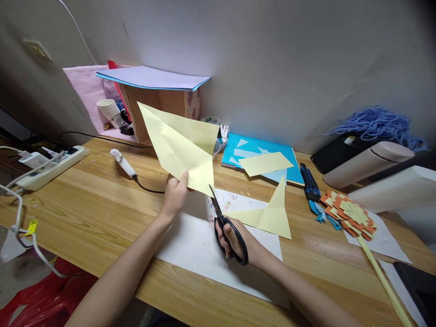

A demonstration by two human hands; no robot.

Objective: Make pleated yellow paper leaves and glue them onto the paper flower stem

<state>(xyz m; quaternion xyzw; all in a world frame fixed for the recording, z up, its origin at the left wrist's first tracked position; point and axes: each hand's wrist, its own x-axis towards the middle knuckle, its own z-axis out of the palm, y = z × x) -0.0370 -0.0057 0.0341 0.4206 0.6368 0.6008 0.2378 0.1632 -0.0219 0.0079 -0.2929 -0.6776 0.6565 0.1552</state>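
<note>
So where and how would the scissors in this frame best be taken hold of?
Probably by the black handle loops, coming from the person's near right side, as the right hand does. The scissors point their blades away toward the held yellow paper, leaving the rounded loops at the near end, clear of the edges.

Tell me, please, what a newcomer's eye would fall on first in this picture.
The creased yellow paper in the left hand stands out, mid-picture, with black scissors in the right hand at its lower right corner. Next come the orange-and-yellow paper flower at right and the blue yarn farther back.
</note>
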